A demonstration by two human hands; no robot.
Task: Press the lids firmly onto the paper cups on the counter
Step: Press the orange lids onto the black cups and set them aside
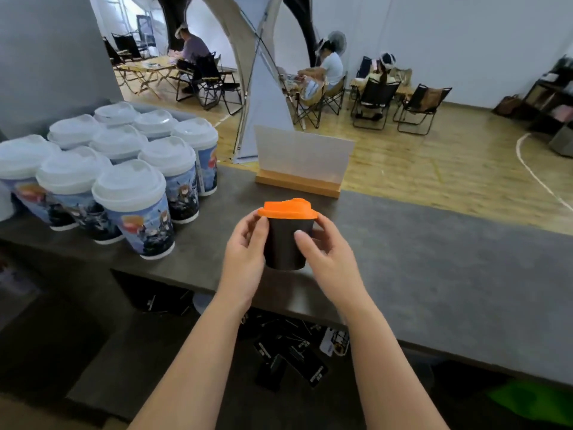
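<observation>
The left hand (245, 252) curls its fingers round the left side of a black paper cup (286, 243), the thumb lying against the cup wall just under the lid's rim. The right hand (324, 252) holds the cup's opposite side, its thumb laid across the front of the wall and its fingers wrapped behind, where they are hidden. Between the two hands the black cup stands upright, with an orange lid (288, 208) sitting on its top; whether the lid is fully seated cannot be told.

The cup is at the near edge of a dark grey counter (434, 259); it is not clear if its base touches the surface. Left of the black cup, on the same counter, stands a tight cluster of taller printed paper cups with white lids (130, 187), all upright and touching or nearly touching each other. Behind the black cup, at the counter's far edge, a pale sign card in a wooden base (302, 159) stands upright. Below the cup, under the counter's edge, black packets (291, 352) lie scattered.
</observation>
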